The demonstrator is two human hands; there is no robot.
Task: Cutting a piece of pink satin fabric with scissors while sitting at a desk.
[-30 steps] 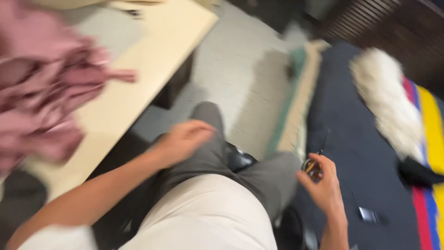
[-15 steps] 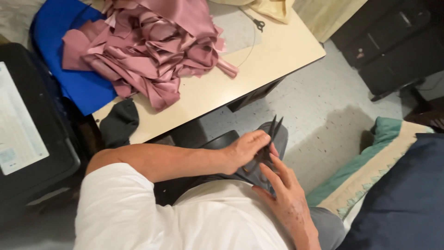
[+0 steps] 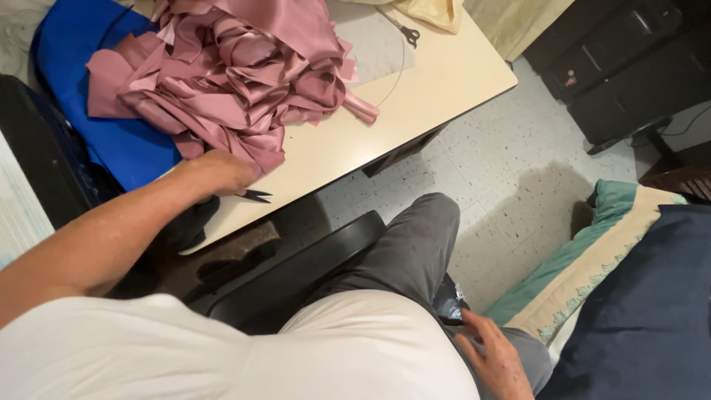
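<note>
Head view: scissors (image 3: 255, 195) tips point right.

The heap of cloth (image 3: 237, 74) is dusty pink and shiny, lying partly on a bright blue sheet (image 3: 122, 144). The tabletop (image 3: 437, 81) is pale cream. The scissors (image 3: 254, 195) show black. The floor (image 3: 511, 170) is speckled off-white, the trousers (image 3: 415, 248) grey.

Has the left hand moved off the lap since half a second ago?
Yes. The left hand has gone from the lap up to the table, now holding dark scissors at the pink fabric pile.
</note>
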